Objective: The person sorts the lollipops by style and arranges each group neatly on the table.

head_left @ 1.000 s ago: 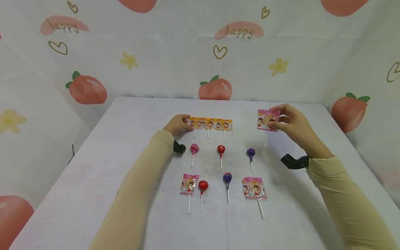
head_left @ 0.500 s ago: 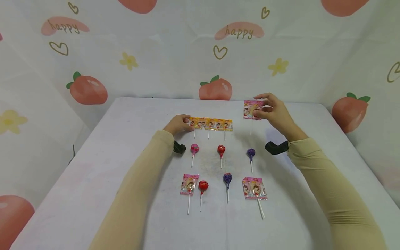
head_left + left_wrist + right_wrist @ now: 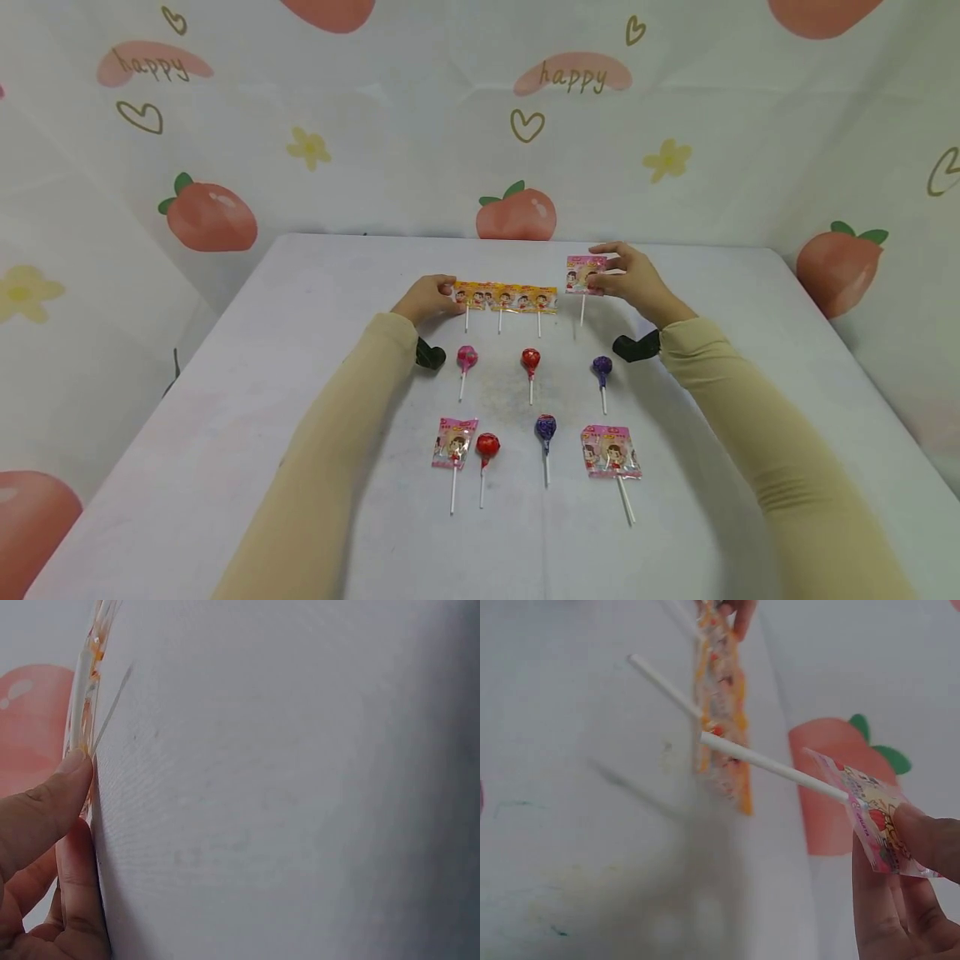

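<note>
My left hand point(image 3: 429, 300) pinches the left end of a row of orange-wrapped lollipops point(image 3: 506, 298) at the back of the table. In the left wrist view, the thumb point(image 3: 45, 814) lies against the clear and orange wrapper point(image 3: 91, 667) by its white stick. To the right of that row, my right hand point(image 3: 633, 283) holds a pink-wrapped lollipop point(image 3: 579, 275) by its packet, stick pointing down, above the table. The right wrist view shows the thumb across the pink packet point(image 3: 870, 817), whose white stick point(image 3: 772, 766) points toward the orange row.
In front of the hands lie a pink lollipop point(image 3: 467, 357), a red one point(image 3: 531, 360) and a purple one point(image 3: 602, 367). Nearer are two pink packets point(image 3: 454, 442) point(image 3: 612, 452), a red lollipop point(image 3: 487, 445) and a blue-purple one point(image 3: 546, 427). A printed cloth point(image 3: 420, 125) hangs behind the table.
My right hand has moved left with the pink-wrapped lollipop, rising and then lowering, to near the right end of the orange row. The left hand has stayed in place.
</note>
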`<state>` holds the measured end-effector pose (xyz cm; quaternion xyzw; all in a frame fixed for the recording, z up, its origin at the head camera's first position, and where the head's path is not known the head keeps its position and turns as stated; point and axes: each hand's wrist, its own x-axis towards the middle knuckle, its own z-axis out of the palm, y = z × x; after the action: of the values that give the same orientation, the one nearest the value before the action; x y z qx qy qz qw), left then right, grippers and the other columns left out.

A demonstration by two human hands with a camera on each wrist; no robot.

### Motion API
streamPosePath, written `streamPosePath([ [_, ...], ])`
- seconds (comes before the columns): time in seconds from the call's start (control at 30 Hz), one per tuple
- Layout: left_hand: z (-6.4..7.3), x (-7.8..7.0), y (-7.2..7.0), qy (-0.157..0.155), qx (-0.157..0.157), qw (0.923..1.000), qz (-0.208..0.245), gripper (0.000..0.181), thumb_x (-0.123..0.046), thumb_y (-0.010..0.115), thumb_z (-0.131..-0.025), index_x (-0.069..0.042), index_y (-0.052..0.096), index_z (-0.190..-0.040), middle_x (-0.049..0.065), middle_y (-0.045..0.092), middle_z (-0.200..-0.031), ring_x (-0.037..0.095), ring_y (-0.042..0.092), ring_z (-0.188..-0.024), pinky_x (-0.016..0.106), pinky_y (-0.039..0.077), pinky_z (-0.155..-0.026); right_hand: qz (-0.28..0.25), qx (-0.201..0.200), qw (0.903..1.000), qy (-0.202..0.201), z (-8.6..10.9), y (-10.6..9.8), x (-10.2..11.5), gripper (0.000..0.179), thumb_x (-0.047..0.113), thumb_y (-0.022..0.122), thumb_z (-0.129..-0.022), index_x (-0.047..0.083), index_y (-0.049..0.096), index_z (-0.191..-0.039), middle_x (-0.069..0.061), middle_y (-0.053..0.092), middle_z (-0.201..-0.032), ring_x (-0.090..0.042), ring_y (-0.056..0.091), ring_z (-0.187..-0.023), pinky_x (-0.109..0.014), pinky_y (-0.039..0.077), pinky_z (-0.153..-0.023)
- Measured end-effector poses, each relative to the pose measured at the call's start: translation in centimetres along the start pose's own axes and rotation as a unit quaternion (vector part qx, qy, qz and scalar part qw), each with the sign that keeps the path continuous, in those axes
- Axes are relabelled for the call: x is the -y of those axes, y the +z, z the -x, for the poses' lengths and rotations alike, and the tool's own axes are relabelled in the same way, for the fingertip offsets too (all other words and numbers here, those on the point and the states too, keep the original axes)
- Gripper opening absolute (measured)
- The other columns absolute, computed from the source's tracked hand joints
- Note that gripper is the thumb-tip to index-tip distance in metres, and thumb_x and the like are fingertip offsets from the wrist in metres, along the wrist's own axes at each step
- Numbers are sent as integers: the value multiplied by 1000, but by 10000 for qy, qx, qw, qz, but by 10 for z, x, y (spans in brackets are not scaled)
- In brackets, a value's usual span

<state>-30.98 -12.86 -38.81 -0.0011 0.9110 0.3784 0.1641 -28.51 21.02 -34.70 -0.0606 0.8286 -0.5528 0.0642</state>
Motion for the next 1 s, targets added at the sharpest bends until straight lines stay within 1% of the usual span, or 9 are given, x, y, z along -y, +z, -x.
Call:
streamPosePath([
  [0.1,0,0,0,18,-3,10000,-2,68,-21,73,-87,-13,42,-147,10,53,-128,24,44,-114,41,34,-108,106,163,9996,209,-6,5,-10,56,5,64,-92,0,40,-143,-22,48,-122,-3,55,-80,-14,51,-70],
  [0.2,0,0,0,22,-18,10000,-17,68,-21,73,-87,-13,42,-147,10,53,-128,24,44,-114,41,33,-108,260,312,9983,426,-11,8,-19,56,4,63,-92,0,40,-143,-22,48,-120,-5,54,-78,-15,50,-68],
  [0.33,-1,1,0,-30,-23,10000,-12,69,-21,74,-86,-13,42,-147,10,53,-128,24,45,-114,41,33,-108,341,501,9959,665,-19,10,-28,55,0,62,-92,-3,39,-142,-16,51,-107,-5,55,-72,-16,51,-65],
  [0.43,-3,1,0,-44,-18,10000,-20,69,-21,74,-86,-13,42,-147,10,53,-129,24,45,-114,41,33,-108,319,674,9947,701,-23,10,-30,56,-2,62,-91,-7,36,-141,-13,49,-100,-4,56,-69,-16,51,-65],
  [0.53,-3,2,0,-46,-19,10000,-29,70,-22,74,-86,-13,42,-147,10,54,-129,24,45,-115,41,33,-109,592,802,9931,621,-24,11,-29,55,0,63,-91,-9,36,-139,-17,48,-105,-5,54,-73,-14,49,-64],
  [0.63,-3,1,0,-106,-17,9999,17,69,-21,74,-86,-14,42,-147,9,53,-128,24,44,-115,41,33,-109,1051,858,9891,572,-24,11,-27,55,4,64,-91,-10,38,-137,-24,47,-116,-13,53,-85,-13,46,-65],
  [0.77,-4,1,1,-100,-7,9999,12,69,-21,74,-86,-14,42,-147,10,53,-128,24,44,-115,41,33,-109,1436,826,9842,624,-25,11,-26,53,7,63,-92,-10,41,-136,-27,46,-124,-23,50,-99,-12,44,-65],
  [0.9,-4,1,1,-104,-2,9999,14,68,-21,73,-87,-14,42,-147,10,53,-128,24,44,-115,41,33,-109,1619,785,9813,689,-27,12,-26,50,7,63,-92,-9,43,-135,-26,48,-122,-24,52,-99,-14,45,-65],
  [1.0,-3,0,1,-137,7,9999,12,68,-22,73,-87,-14,42,-147,9,53,-127,23,44,-114,40,33,-108,1776,758,9782,759,-29,12,-26,49,9,63,-93,-8,44,-135,-25,49,-123,-24,52,-97,-17,46,-68],
])
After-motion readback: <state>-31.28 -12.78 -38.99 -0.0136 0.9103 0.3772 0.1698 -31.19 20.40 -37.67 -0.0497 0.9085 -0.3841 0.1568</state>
